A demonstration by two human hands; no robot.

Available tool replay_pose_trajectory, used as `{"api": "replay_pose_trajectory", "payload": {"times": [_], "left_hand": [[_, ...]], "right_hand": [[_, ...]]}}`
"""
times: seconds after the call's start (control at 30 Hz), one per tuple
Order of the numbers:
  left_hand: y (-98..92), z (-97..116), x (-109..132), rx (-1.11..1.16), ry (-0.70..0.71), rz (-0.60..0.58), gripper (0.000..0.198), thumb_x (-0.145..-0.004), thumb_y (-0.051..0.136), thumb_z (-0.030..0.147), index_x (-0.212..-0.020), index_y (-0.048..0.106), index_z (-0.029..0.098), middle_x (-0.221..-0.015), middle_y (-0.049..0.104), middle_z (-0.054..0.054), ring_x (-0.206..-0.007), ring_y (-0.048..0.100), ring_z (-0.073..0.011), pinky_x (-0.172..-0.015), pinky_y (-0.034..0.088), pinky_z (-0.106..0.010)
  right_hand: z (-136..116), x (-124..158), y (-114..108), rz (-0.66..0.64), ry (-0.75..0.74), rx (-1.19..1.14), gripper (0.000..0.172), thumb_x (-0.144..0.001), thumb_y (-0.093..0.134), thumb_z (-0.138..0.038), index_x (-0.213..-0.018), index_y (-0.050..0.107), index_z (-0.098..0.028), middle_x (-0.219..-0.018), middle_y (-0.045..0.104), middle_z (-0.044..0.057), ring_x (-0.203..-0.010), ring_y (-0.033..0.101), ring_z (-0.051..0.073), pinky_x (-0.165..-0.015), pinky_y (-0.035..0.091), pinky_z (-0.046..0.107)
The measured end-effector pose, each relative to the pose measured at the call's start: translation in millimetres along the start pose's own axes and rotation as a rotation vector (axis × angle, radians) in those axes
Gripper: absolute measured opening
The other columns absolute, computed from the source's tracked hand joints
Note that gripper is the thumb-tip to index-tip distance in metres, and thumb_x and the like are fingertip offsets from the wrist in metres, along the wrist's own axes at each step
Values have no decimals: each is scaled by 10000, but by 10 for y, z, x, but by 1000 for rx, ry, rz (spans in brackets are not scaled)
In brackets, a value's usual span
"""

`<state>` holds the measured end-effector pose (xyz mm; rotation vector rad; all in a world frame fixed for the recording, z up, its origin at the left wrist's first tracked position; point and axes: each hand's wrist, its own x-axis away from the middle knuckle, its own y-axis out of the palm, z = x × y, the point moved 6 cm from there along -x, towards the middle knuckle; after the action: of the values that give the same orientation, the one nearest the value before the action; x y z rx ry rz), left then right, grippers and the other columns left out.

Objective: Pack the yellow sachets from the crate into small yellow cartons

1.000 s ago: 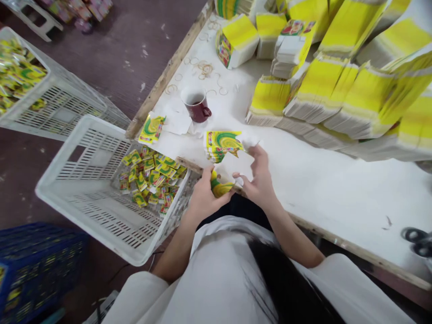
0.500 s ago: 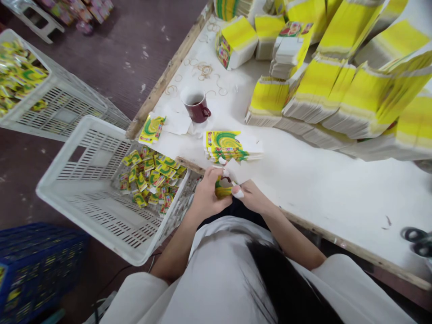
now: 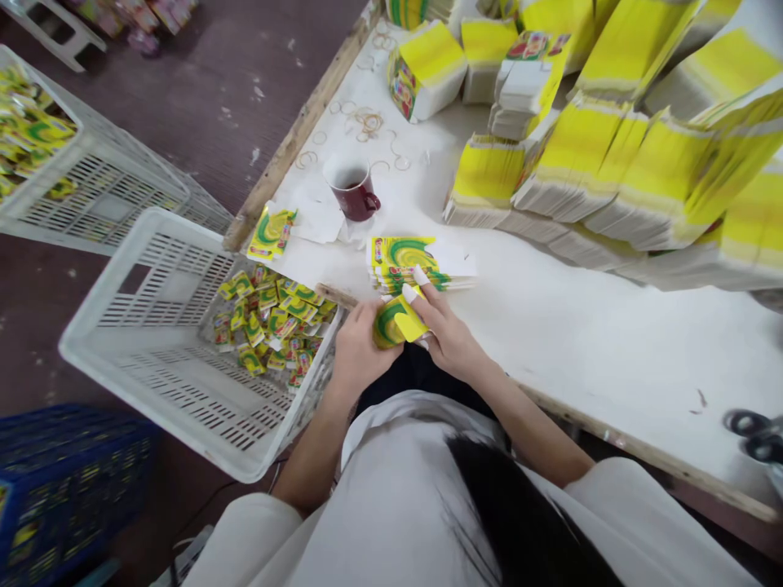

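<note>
Head view — yellow carton [image 3: 387,324] between fingers [image 3: 431,297] — underside hidden.

Stacked yellow cartons [image 3: 568,159] and slotted white crates [image 3: 177,284] suggest a packing workshop.

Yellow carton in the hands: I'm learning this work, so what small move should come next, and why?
Perhaps fold in the flap with the right hand: it juts from the yellow carton, beside that hand, while the left hand holds the other side.
</note>
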<state>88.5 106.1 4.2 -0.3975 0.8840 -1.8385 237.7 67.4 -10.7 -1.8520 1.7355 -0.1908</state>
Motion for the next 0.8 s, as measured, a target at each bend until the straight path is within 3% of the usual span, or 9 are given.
{"api": "replay_pose_trajectory", "payload": {"times": [0.17, 0.3, 0.43, 0.53, 0.67, 0.8], "left_hand": [[-97, -34, -50, 83, 18, -64, 536, -692, 816, 309, -1167, 593, 197, -1106, 716, -100, -1018, 697, -283, -910, 556, -424], [-95, -13, -47, 116, -2, -77, 565, -671, 836, 303, -1174, 599, 202, -1122, 723, -99, -1021, 703, -283, -917, 557, -426], [-106, 4, -30, 78, 1, -21, 540, -700, 823, 343, -1170, 601, 198, -1101, 722, -105, -1019, 700, -288, -910, 552, -431], [-114, 0, -18, 96, 4, -1, 559, -691, 830, 357, -1173, 599, 194, -1095, 716, -117, -1024, 694, -301, -911, 545, -438], [-89, 25, -18, 159, 6, -14, 569, -711, 819, 395, -1200, 592, 213, -1118, 712, -120, -1035, 690, -299, -914, 541, -431], [-65, 12, -13, 209, -51, 40, 570, -663, 852, 387, -1157, 622, 219, -1086, 713, -106, -1011, 682, -293, -901, 537, -423]], "right_hand": [[108, -3, -132, -137, -32, 3, 294, -997, 462, -232, -1215, 658, -238, -1451, 530, 161, -1376, 510, 267, -1037, 508, 428], [43, -45, -234, -193, -65, -35, 247, -959, 536, -237, -1153, 688, -245, -1415, 538, 149, -1300, 565, 264, -1051, 488, 443], [20, -55, -166, -144, -1, -39, 250, -897, 600, -195, -1133, 674, -234, -1472, 482, 162, -1365, 505, 291, -1078, 458, 490], [35, -34, -97, -119, 28, -69, 317, -893, 597, -199, -1206, 622, -238, -1484, 481, 170, -1429, 436, 305, -1104, 430, 525], [-5, -48, -82, -118, 29, -144, 621, -910, 608, -321, -1470, 361, -214, -1532, 424, 196, -1465, 371, 319, -1183, 330, 549], [-76, -125, -61, -66, 98, -142, 627, -972, 498, -367, -1527, 244, -222, -1562, 372, 172, -1482, 326, 305, -1217, 279, 542]]}}
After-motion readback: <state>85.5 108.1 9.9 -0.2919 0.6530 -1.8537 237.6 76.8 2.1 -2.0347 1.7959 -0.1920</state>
